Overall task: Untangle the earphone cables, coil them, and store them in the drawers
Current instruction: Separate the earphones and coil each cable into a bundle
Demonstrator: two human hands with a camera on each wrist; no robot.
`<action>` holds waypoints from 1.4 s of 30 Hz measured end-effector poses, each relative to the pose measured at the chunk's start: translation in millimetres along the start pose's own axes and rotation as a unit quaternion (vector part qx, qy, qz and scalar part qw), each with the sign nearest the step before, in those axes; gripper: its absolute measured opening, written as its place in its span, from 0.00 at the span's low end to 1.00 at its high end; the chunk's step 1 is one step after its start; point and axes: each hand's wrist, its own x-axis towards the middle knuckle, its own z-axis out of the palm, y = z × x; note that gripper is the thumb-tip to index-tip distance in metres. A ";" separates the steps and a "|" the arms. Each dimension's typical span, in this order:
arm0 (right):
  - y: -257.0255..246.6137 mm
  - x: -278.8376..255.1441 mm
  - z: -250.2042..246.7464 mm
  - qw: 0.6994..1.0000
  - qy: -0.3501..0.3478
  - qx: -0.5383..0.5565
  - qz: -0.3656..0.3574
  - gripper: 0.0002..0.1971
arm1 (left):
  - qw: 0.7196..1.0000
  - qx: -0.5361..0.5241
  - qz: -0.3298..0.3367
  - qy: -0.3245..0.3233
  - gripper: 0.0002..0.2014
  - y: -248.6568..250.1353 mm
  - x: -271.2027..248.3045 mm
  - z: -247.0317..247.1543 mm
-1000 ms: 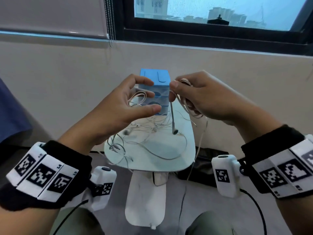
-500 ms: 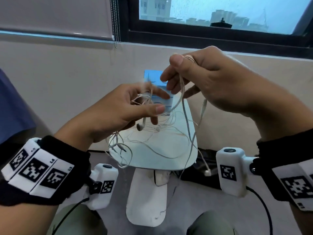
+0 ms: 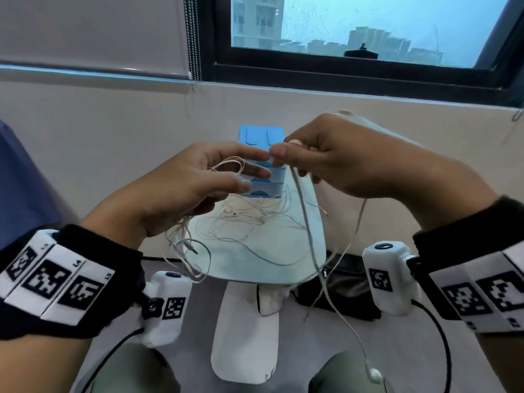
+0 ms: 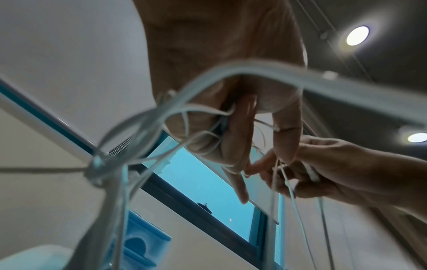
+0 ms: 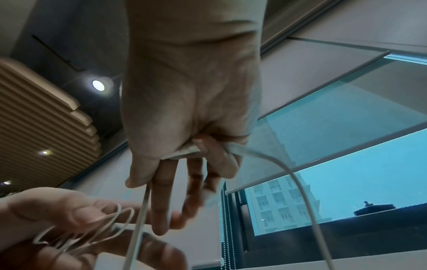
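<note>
Head view shows both hands raised above a small white desk (image 3: 255, 259), just in front of the blue drawers (image 3: 262, 137) that stand at the desk's far end. The left hand (image 3: 181, 194) has loops of white earphone cables (image 3: 226, 168) draped over its loosely curled fingers, and a tangle hangs down from that grip on the near side of the drawers. The right hand (image 3: 340, 163) is closed narrowly on one cable strand (image 3: 304, 217), thumb against forefinger, with its fingertips almost touching those of the left hand directly before the drawers. From this pinch the strand drops past the desk's near edge, and an earbud (image 3: 374, 375) dangles far below the drawers. More loose cable and earbuds lie spread on the desk, just in front of the drawers.

Left wrist view shows several strands passing between the left fingers (image 4: 240, 131). Right wrist view shows the strand running under the right thumb (image 5: 141, 164), and a further stretch held under the curled outer fingers.
</note>
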 end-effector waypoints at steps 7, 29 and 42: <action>-6.4 -7.5 -5.1 0.997 -0.010 -0.053 -0.061 0.10 | 0.995 -0.082 0.028 -0.050 0.24 0.9 10.8 43.4; -8.9 -2.3 -18.4 0.956 0.125 0.239 0.115 0.23 | 0.986 0.015 -0.064 -0.151 0.12 -48.5 30.5 94.8; 89.1 2.8 -2.7 0.889 0.394 -0.069 0.224 0.13 | 0.992 0.099 -0.077 -0.014 0.13 -68.1 21.8 36.9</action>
